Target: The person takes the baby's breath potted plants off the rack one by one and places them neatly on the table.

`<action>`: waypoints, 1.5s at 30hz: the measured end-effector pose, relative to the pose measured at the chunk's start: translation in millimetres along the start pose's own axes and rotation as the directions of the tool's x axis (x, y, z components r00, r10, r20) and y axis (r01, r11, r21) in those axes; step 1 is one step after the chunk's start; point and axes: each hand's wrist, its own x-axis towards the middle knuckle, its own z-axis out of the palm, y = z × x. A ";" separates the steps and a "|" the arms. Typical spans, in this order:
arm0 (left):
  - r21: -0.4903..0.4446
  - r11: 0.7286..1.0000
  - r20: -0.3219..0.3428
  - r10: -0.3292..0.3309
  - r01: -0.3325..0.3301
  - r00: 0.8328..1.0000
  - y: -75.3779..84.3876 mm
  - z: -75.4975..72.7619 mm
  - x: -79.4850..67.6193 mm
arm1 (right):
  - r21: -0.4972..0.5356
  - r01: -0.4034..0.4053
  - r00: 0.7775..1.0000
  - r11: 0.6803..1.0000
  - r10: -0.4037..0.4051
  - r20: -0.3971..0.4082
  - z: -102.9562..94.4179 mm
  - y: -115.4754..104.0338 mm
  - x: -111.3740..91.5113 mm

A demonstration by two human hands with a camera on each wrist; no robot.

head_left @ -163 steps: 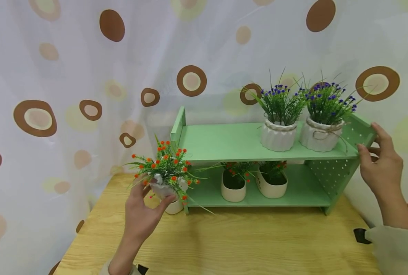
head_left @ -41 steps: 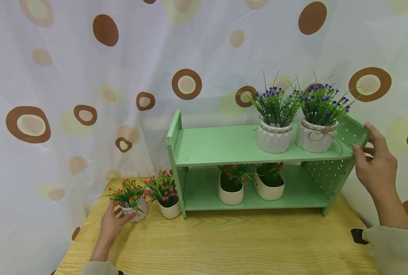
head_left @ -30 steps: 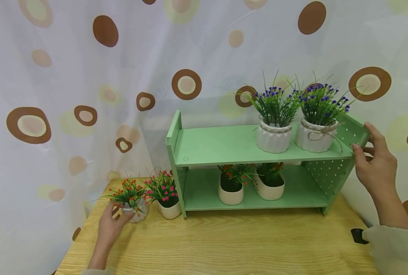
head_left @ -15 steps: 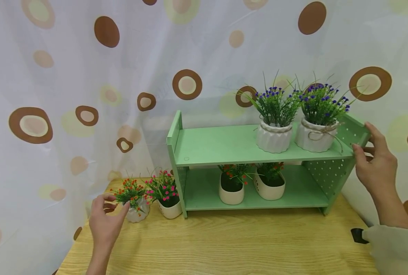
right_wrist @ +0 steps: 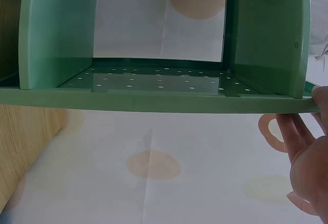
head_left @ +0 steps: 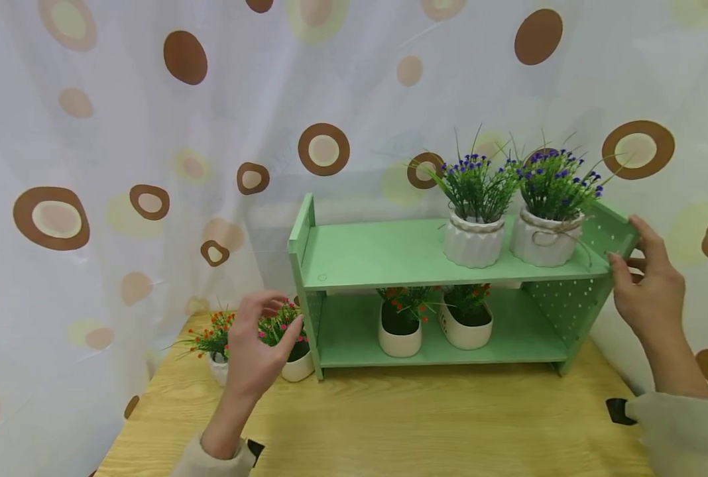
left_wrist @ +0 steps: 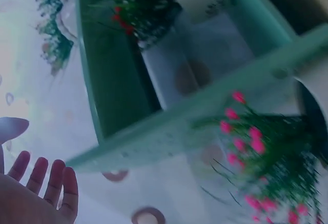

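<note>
My left hand [head_left: 255, 354] is raised with fingers spread and holds nothing. It is in front of two potted plants left of the shelf: one with orange flowers [head_left: 215, 341] in a white pot, one with pink flowers [head_left: 297, 368] in a cream pot, partly hidden by the hand. In the left wrist view the left hand [left_wrist: 38, 193] shows loose fingers apart from the shelf's side. My right hand [head_left: 652, 285] grips the right side panel of the green two-tier shelf [head_left: 378, 252], thumb in front and fingers behind; the right wrist view shows this hand [right_wrist: 310, 167] at the panel edge.
Two purple-flowered plants in white ribbed pots [head_left: 473, 245] [head_left: 546, 244] stand on the top tier's right part. Below them, two cream pots [head_left: 400, 341] [head_left: 469, 333] with red-orange flowers sit on the lower tier. A wooden table [head_left: 425, 417] bears everything; a patterned curtain [head_left: 378, 86] hangs behind.
My left hand carried the orange-flowered plant left of the pink one, set it on the table and let go. Since then the hand has moved right. The right hand keeps its grip on the shelf.
</note>
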 end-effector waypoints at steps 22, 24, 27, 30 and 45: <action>-0.201 0.970 0.377 -0.053 0.137 0.925 57.1 154.9 92.3 | -0.058 -0.047 0.998 0.997 0.045 -0.035 3.8 -3.4 -1.0; -0.199 0.967 0.390 -0.070 0.158 0.918 60.4 164.8 96.6 | -0.057 -0.040 0.999 0.998 0.038 -0.039 4.4 -3.7 -0.9; -0.210 0.957 0.402 -0.103 0.201 0.910 64.3 178.2 100.8 | -0.052 -0.033 0.999 0.998 0.031 -0.042 5.2 -4.0 -1.3; -0.233 0.939 0.419 -0.137 0.252 0.897 68.5 189.3 103.6 | -0.052 -0.038 0.998 0.998 0.036 -0.042 5.5 -3.8 -2.1; -0.172 0.954 0.489 -0.133 0.245 0.862 79.5 218.8 112.4 | -0.063 -0.059 0.998 0.996 0.057 -0.037 6.4 -3.6 -2.6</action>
